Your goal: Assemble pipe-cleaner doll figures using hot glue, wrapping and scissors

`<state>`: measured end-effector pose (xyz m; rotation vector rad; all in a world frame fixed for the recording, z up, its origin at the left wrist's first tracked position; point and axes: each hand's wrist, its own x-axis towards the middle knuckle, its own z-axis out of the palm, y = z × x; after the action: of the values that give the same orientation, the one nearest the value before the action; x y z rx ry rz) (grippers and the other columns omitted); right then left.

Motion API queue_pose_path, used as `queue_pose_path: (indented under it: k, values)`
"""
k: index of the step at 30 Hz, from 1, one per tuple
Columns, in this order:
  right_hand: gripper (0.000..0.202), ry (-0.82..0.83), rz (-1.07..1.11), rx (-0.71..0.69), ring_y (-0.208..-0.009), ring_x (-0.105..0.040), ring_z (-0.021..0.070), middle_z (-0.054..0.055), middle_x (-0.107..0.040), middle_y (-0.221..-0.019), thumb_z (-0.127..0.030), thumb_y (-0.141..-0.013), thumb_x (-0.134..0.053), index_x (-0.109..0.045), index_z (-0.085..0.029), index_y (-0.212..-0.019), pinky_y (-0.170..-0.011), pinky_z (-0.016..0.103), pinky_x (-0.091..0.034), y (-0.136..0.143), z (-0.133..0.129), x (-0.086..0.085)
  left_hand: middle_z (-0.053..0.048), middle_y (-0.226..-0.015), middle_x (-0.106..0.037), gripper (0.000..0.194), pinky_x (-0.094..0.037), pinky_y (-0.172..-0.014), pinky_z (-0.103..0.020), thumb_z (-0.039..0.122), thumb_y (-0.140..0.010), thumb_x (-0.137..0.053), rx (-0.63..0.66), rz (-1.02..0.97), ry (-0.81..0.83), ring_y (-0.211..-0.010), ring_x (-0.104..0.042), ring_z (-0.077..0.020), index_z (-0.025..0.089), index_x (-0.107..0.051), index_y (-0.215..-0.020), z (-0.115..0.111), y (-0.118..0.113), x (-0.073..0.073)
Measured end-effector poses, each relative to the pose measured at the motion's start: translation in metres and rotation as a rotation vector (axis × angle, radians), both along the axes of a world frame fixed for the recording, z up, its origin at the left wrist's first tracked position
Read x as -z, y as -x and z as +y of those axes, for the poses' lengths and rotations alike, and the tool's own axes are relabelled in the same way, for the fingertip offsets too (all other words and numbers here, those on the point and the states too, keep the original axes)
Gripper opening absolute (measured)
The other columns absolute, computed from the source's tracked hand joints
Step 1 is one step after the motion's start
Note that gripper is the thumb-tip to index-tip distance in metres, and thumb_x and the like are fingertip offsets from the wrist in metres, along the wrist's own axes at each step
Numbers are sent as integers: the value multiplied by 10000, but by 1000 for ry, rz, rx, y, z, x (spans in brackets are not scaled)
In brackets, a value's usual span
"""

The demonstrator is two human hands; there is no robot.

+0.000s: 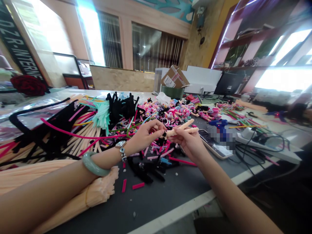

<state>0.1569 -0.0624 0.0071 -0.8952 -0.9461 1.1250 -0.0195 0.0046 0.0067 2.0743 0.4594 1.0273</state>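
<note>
Both hands meet over the middle of the table around a small cream pipe-cleaner figure. Its two fuzzy prongs stick out to the right, and a dark bit shows at its left end. My left hand pinches the dark end between thumb and fingers; a jade bangle and a bracelet watch are on that arm. My right hand grips the cream part from below and the right. Beneath the hands lie scattered pink, white and black pipe-cleaner pieces. Fingers cover part of the figure.
A bundle of peach pipe cleaners lies front left, with black, mint and cream bunches behind. Finished small figures heap farther back. On the right are a phone, a blue glue gun and a power strip with cables.
</note>
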Motion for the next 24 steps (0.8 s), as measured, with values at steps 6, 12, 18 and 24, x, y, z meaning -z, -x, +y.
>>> queue_pose_path:
  k: [6,12,18,24]
  values:
    - [272,10,-11,51,-599,-687,176,64,-714,-671,-294,-592,-795,-659,-113,-743,-586,251,-567,-5,1,-1,-7,-986,-543,149,-429,-798,-252,303,-863,-554,186,64,133,-850,-533,-107,193,-476,-926,6,0,3]
    - [274,16,-4,50,-597,-686,179,57,-715,-663,-295,-569,-802,-661,-120,-725,-593,258,-571,-6,0,-3,9,-967,-439,150,-393,-827,-257,315,-897,-502,253,122,129,-861,-482,-98,218,-441,-994,6,1,3]
    - [280,34,27,-2,-588,-689,185,67,-719,-658,-299,-558,-809,-667,-121,-722,-586,262,-574,-6,1,-3,34,-818,-394,128,-335,-728,-233,329,-937,-407,223,178,109,-722,-364,-93,220,-425,-1003,6,4,0]
    - [238,36,60,-60,-593,-689,176,62,-726,-666,-295,-575,-804,-673,-136,-695,-594,263,-581,-6,1,-3,37,-814,-401,92,-341,-705,-225,262,-892,-434,217,65,260,-725,-382,-91,218,-410,-969,4,1,3]
